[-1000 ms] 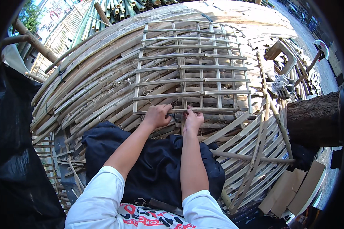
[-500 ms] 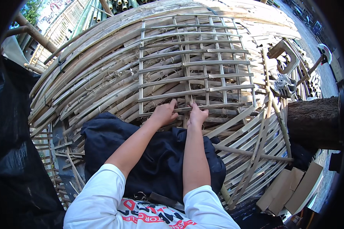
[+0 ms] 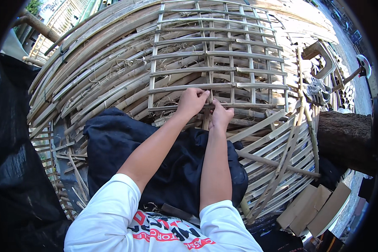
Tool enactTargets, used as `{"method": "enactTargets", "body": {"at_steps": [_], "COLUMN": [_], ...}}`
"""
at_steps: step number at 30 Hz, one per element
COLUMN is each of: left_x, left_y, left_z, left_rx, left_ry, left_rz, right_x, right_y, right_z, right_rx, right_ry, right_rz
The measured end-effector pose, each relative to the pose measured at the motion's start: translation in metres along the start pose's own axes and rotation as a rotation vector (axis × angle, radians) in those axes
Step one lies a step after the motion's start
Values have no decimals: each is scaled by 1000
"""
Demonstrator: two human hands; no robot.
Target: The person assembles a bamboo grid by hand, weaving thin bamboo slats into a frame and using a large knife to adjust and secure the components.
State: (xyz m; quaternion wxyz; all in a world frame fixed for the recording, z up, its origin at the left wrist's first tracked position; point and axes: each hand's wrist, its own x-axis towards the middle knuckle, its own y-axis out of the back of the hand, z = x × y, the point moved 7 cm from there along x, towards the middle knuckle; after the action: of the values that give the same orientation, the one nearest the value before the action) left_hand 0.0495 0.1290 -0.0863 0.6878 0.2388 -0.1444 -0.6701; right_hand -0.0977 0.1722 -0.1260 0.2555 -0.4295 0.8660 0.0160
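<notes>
A lattice of thin bamboo strips (image 3: 178, 88) lies in front of me on a heap of split bamboo. At its near edge, my left hand (image 3: 192, 102) pinches the middle upright strip (image 3: 211, 80) between thumb and forefinger, just above the lowest crosspiece. Close beside it on the right, my right hand (image 3: 221, 116) has its fingers curled against the point where that strip meets the lowest crosspiece. Whatever lies within the right fingers is too small to make out. A dark cloth (image 3: 155, 155) covers my lap below both forearms.
Long split bamboo strips (image 3: 92, 71) are heaped behind and to the left. A slatted bamboo piece (image 3: 281, 168), a thick log (image 3: 344, 136) and flattened cardboard (image 3: 313, 208) lie at right. A hammer-like tool (image 3: 359, 69) stands farther right. Black sheeting (image 3: 21, 147) hangs at left.
My left hand has shifted from the lowest crosspiece to the middle upright strip, closer to my right hand. Lattice and hands now appear higher in the picture.
</notes>
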Motion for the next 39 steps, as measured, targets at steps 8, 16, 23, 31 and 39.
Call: {"method": "enactTargets", "body": {"at_steps": [8, 16, 23, 31, 39], "left_x": [2, 12, 18, 24, 22], "left_y": [-5, -2, -5, -2, -8], "left_z": [-3, -9, -9, -19, -23], "left_rx": [-16, 72, 62, 213, 178], "left_ry": [104, 101, 100, 101, 165], "left_rz": [25, 6, -83, -32, -135], "right_x": [1, 10, 4, 4, 9], "right_y": [0, 7, 4, -1, -2], "right_z": [-1, 1, -1, -5, -1], "right_rx": [30, -95, -19, 39, 32], "right_ry": [-27, 34, -10, 31, 28], "right_rz": [26, -53, -71, -119, -108]}}
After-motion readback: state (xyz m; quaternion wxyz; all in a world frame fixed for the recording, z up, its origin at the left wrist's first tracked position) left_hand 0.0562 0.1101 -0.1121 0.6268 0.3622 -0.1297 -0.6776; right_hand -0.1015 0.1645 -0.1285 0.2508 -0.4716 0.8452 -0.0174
